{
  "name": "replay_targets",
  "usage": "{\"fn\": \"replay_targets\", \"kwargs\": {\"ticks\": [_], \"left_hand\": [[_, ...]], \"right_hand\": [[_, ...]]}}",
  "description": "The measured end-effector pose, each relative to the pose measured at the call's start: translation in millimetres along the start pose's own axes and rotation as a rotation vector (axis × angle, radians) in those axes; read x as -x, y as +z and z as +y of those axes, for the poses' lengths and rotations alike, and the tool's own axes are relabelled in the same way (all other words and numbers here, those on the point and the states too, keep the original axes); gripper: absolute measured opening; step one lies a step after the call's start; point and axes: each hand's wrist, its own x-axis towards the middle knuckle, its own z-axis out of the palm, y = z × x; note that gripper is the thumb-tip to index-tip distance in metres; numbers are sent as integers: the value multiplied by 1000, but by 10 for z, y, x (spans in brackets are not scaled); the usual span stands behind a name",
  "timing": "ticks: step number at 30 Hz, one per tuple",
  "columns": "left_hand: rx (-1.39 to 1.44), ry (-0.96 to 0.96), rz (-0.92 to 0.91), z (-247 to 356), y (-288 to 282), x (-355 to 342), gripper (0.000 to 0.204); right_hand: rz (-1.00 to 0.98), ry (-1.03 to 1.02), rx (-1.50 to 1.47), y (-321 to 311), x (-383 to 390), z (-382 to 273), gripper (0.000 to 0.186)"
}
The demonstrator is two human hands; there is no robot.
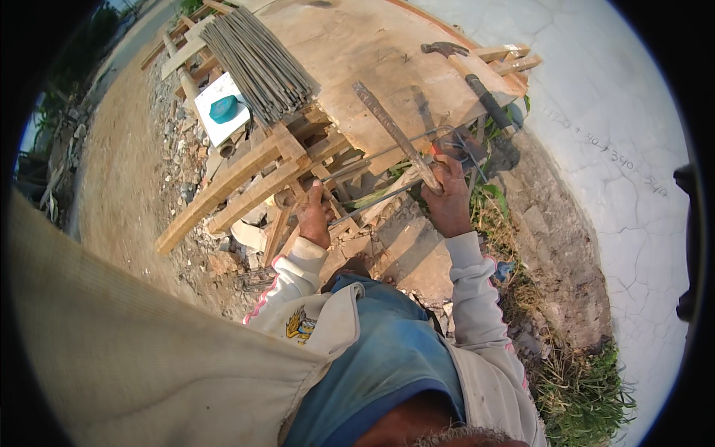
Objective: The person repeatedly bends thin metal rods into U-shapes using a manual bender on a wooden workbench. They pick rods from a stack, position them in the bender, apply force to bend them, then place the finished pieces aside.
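My left hand [316,217] is closed on the left end of a thin bent steel rod [383,200], its thumb pointing up. Two roughly parallel lengths of rod run from it toward my right hand [449,197]. That hand is closed around the rod's right part, against the lower end of a worn flat bar [391,130]; whether it grips the bar too, I cannot tell. The bar slants up and left over a plywood sheet [335,45]. Beyond my right hand, a claw hammer [480,93] with a dark grip lies at the sheet's right edge.
A bundle of thin steel rods [257,63] lies at the upper left. Beside it a teal tape measure [223,109] rests on a white board [216,130]. Timber beams [216,197] jut out over rubble. A cracked pale wall [596,149] stands at right, with weeds [581,402] below.
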Motion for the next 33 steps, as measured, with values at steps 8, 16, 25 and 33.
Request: {"fn": "replay_targets", "kwargs": {"ticks": [8, 16, 25, 33], "left_hand": [[-28, -30, -30, -12, -56, -85, 29], [-21, -47, 16, -39, -34, -77, 38], [-94, 8, 6, -14, -43, -96, 40], [-145, 58, 25, -66, -115, -177, 29]], "right_hand": [[9, 585, -30, -938, 483, -168, 41], [7, 794, 228, -1470, 1123, -30, 38], [-236, 614, 366, -1938, 887, 46, 42], [-412, 479, 399, -2451, 593, 517, 47]]}}
